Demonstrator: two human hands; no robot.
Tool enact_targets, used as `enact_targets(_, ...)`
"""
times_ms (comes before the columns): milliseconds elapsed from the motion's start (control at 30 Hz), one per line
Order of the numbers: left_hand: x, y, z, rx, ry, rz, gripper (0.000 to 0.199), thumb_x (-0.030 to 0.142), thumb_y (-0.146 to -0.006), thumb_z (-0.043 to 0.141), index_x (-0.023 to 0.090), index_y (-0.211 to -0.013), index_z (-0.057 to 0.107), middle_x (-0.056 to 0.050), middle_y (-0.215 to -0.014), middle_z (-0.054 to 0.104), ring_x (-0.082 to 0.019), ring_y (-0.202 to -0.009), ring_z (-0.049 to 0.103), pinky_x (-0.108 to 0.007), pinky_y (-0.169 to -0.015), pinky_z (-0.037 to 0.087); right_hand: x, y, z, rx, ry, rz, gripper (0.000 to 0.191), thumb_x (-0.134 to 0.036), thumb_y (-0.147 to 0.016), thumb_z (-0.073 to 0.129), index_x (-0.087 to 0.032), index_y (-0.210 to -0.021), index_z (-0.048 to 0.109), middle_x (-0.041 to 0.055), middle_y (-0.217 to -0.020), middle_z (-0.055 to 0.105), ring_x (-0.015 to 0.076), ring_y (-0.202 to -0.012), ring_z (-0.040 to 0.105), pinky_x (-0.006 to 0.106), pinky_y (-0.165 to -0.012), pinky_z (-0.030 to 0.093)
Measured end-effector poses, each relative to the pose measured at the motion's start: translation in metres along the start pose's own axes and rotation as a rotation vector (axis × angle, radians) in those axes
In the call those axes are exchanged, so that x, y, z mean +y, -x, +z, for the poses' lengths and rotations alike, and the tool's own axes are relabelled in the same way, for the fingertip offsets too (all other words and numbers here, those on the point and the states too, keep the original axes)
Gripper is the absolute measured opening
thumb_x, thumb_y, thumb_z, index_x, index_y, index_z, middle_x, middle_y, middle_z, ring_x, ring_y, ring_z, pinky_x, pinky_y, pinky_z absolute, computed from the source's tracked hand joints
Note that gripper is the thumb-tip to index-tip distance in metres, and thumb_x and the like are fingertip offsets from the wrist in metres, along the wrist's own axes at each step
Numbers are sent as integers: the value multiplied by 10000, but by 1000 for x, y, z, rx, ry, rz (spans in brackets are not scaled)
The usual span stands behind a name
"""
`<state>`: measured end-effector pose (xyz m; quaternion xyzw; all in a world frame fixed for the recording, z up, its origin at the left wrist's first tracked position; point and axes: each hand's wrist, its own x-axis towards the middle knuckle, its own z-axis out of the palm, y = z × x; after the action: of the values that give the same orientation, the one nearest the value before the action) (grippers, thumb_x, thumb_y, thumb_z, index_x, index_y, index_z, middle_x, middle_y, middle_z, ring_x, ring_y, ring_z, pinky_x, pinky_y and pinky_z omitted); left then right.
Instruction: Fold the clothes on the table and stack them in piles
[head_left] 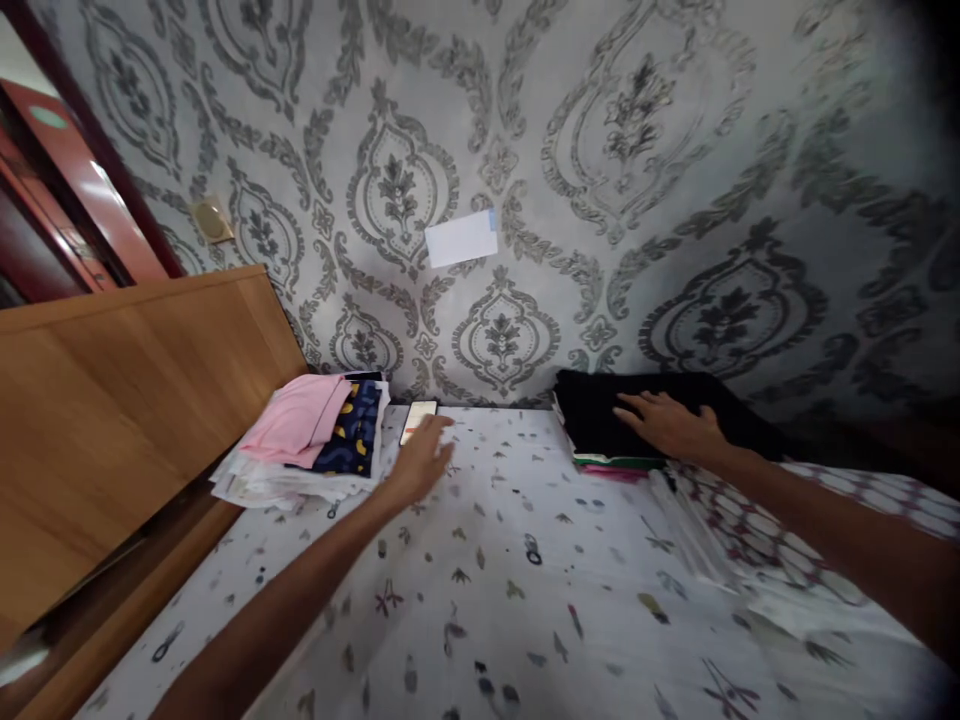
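My left hand (pixel 421 462) reaches over the patterned bedsheet, its fingers apart at the near end of a phone (pixel 415 420) with a lit screen. Whether the fingertips touch the phone I cannot tell. To the right, my right hand (pixel 667 425) lies with spread fingers on top of a folded black cloth (pixel 600 395). Below that cloth, green and pink edges of other folded fabric show. Left of the phone sits a stack of folded clothes, with a pink garment (pixel 296 420) and a navy patterned one (pixel 354 430) on top of white ones.
A wooden bed panel (pixel 150 400) rises on the left. The bed's sheet (pixel 480 560) runs up to the wallpapered wall (pixel 502 200), which bears a white paper (pixel 462 238) and a switch plate (pixel 212 219). A checked white cloth (pixel 750 510) lies under my right forearm.
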<state>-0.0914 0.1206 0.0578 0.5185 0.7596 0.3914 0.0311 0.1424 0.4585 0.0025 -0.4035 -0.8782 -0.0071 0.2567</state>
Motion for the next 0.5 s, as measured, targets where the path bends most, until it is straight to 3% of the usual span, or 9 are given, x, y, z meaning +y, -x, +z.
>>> enact_targets(100, -33, 16, -86, 108, -199, -124, 214, 161, -821, 573, 207, -1030, 581, -144, -1211, 551, -318, -1240, 453, -455, -1044, 371, -19, 10, -22, -18, 26, 13, 379, -320, -895, 460, -178, -1159, 693, 202, -1228, 664, 363, -1150, 590, 581, -959, 398)
enact_targets(167, -56, 30, -129, 157, -334, -214, 232, 168, -781, 614, 174, -1007, 563, -186, -1216, 534, -388, -1288, 389, -543, -1050, 332, -40, 22, -36, 61, 20, -80, 373, -282, -876, 457, -157, -1129, 701, 199, -1215, 665, 343, -1143, 593, 522, -956, 423)
enact_targets(200, -66, 36, -145, 138, -548, -253, 240, 211, -787, 624, 174, -1015, 557, -189, -1217, 535, -394, -1277, 405, -539, -1030, 355, -52, 30, -42, 96, 6, -137, 363, -272, -866, 461, -164, -1108, 709, 186, -1221, 664, 331, -1148, 590, 502, -961, 429)
enact_targets(300, -90, 51, -173, 46, -874, -275, 211, 242, -842, 555, 165, -1038, 570, -200, -1206, 561, -377, -1211, 475, -497, -967, 411, -90, 58, -57, 120, -79, -292, 328, -260, -856, 461, -197, -1037, 728, 142, -1216, 673, 302, -1145, 594, 462, -960, 450)
enact_targets(500, -97, 49, -195, 24, -758, -263, 163, 241, -859, 487, 188, -960, 604, -144, -1087, 647, -311, -1076, 575, -371, -854, 436, -174, 130, -90, -35, -409, -465, 313, -278, -901, 435, -196, -1013, 715, 141, -1121, 701, 291, -1069, 622, 457, -952, 476)
